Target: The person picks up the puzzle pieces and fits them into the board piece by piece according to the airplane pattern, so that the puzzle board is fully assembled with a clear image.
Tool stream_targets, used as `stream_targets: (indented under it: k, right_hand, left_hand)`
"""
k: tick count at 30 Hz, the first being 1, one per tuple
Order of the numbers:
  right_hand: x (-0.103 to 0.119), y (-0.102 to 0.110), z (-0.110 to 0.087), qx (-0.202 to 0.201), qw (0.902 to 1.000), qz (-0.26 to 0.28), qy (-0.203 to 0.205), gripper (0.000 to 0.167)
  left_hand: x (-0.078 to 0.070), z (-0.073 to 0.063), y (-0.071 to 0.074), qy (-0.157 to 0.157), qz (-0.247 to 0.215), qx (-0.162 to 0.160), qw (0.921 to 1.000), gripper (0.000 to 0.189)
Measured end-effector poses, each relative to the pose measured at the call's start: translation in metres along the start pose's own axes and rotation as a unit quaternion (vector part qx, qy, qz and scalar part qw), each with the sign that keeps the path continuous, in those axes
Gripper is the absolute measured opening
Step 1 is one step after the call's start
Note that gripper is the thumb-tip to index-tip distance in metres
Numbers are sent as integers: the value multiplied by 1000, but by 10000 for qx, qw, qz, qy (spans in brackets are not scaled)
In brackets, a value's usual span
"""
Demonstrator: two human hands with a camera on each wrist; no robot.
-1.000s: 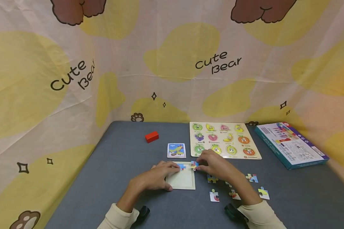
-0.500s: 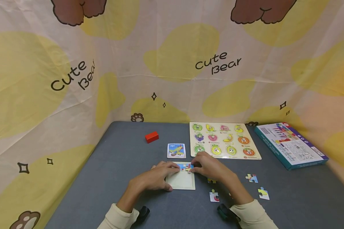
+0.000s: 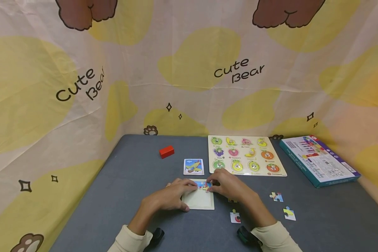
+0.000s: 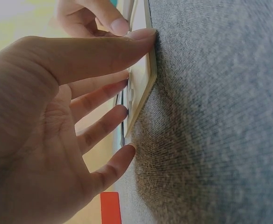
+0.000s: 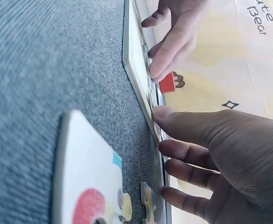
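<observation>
A shallow cream puzzle tray lies on the dark table, with blue picture pieces along its far edge. My left hand rests on the tray's left side, thumb on the near rim and fingers spread over the far-left corner. In the left wrist view those fingers look fairly straight against the tray. At the far-right corner my right hand pinches a colourful jigsaw piece between thumb and forefinger, beside the blue pieces. The right thumb sits right at the tray's edge in the right wrist view.
Behind the tray lies a small airplane picture card, and a red block farther left. A fruit board and a flat box stand back right. Loose jigsaw pieces lie right of the tray, some partly hidden by the right arm.
My right hand has moved left, bringing the jigsaw piece from the tray's right rim in beside the blue pieces at the far edge. My left hand has stayed in place.
</observation>
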State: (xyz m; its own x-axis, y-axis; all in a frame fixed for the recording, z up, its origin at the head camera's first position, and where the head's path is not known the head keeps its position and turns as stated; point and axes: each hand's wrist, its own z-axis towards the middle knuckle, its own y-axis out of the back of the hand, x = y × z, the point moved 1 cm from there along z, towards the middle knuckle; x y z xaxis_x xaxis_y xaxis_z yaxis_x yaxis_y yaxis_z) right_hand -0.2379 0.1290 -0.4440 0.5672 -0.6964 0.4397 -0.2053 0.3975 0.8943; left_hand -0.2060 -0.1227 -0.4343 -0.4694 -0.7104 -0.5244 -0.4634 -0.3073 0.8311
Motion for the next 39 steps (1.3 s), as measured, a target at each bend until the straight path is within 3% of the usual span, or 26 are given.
stream_targets:
  k: [5, 14, 23, 29, 39]
  right_hand:
    - [2, -3, 0, -30, 9998, -69, -179, 22]
    - [7, -7, 0, -333, 9988, -326, -131, 19]
    - [10, -7, 0, -368, 9987, -341, -5, 20]
    - [12, -9, 1, -410, 9983, -347, -240, 19]
    - [18, -12, 2, -435, 9975, -238, -506, 16]
  left_hand:
    - [-1, -1, 1, 15, 3, 3, 10000, 69]
    - [-1, -1, 1, 41, -39, 5, 10000, 68]
    - [-1, -1, 1, 11, 45, -7, 10000, 57]
    - [-2, 1, -1, 36, 58, -116, 9999, 56]
    - [-10, 4, -10, 132, 609, -235, 9978, 59]
